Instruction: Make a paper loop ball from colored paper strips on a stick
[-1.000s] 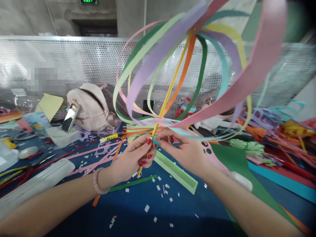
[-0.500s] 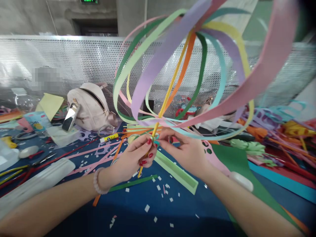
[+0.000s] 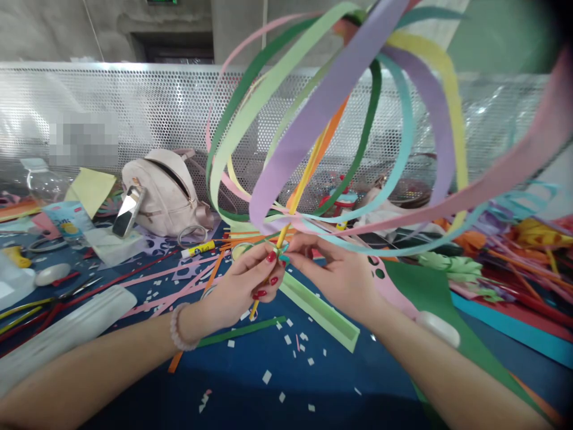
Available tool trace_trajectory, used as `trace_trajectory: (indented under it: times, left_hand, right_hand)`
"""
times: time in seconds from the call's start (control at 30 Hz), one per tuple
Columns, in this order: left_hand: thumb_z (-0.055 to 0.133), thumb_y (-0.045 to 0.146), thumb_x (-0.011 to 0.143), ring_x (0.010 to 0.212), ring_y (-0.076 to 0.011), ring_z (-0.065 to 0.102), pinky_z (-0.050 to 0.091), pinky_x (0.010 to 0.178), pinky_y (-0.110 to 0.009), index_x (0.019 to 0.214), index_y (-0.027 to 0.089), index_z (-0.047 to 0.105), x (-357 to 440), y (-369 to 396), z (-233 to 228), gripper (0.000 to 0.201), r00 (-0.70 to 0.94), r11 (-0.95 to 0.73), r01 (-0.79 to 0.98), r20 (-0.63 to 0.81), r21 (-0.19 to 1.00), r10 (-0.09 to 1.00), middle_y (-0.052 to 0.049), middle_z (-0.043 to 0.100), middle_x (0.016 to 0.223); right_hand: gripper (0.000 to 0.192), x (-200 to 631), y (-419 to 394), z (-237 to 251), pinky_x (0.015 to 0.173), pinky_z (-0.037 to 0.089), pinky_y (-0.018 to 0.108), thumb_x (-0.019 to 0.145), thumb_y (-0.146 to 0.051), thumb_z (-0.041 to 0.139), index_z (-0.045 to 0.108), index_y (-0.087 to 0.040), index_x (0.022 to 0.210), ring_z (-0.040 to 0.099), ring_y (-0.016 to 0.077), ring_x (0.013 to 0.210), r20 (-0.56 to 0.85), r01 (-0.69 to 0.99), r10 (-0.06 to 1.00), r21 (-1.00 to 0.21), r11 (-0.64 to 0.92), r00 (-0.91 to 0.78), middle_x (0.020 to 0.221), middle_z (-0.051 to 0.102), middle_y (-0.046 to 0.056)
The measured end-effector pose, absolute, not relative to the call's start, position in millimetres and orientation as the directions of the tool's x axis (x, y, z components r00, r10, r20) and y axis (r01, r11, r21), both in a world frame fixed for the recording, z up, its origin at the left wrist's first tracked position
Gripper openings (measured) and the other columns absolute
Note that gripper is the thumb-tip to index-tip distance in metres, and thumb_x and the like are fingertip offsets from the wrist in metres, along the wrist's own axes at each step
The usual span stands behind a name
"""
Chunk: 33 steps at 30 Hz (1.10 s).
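A thin yellow stick (image 3: 308, 164) stands tilted, with a globe of looped paper strips in several colours around its upper part, among them a broad lilac strip (image 3: 308, 113). My left hand (image 3: 253, 275) is closed round the stick's lower part, below where the strips meet. My right hand (image 3: 333, 269) pinches a small teal piece (image 3: 284, 258) against the stick, close to the left fingertips. What that piece is made of I cannot make out. A long pink strip (image 3: 474, 197) swings out to the right, and a light blue strip (image 3: 405, 137) curves behind it.
On the blue table (image 3: 335, 388) lie small white scraps, a pale green folded strip (image 3: 322, 310) and a dark green sheet (image 3: 430, 298). Scissors (image 3: 67, 298), a glue stick (image 3: 197, 249), a phone (image 3: 129, 212) and a pale backpack (image 3: 165, 194) are to the left. Paper heaps fill the right.
The paper globe has tipped and swayed to the right, its pink strip swinging farther out. Both hands stay in nearly the same place with the same hold.
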<state>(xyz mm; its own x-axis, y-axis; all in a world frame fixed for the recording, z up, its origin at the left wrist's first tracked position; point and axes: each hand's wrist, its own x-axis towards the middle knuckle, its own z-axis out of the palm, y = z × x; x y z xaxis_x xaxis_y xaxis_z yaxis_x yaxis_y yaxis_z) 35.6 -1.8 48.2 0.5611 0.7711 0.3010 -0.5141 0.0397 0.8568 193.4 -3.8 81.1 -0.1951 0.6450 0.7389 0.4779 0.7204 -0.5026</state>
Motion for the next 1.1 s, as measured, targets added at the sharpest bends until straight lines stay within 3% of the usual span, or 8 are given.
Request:
trace_trajectory:
  times: [0.9,1.1]
  left_hand:
    - [0.045,0.026,0.091,0.045,-0.0028,0.023,0.02,0.045,-0.017,0.077,0.017,0.045,36.1,-1.5,47.8,0.017,0.555,0.032,-0.538,0.326,0.842,0.765,0.005,0.037,0.061]
    - [0.044,0.025,0.091,0.045,-0.0029,0.022,0.019,0.045,-0.017,0.078,0.017,0.045,36.3,-0.9,48.5,0.016,0.551,0.026,-0.532,0.323,0.846,0.769,0.005,0.037,0.061]
  right_hand:
    - [0.004,193.5,-4.8,83.8,0.058,0.045,0.024,0.078,-0.023,0.059,0.06,-0.022,0.074,0.055,0.012,0.058,0.755,0.492,0.613,-0.452,0.744,-0.233,0.067,0.062,-0.002]
    - [0.007,194.1,-3.9,84.0,0.06,0.045,0.023,0.078,-0.018,0.059,0.059,-0.022,0.071,0.056,0.0113,0.061,0.784,0.482,0.566,-0.404,0.777,-0.255,0.069,0.062,-0.003]
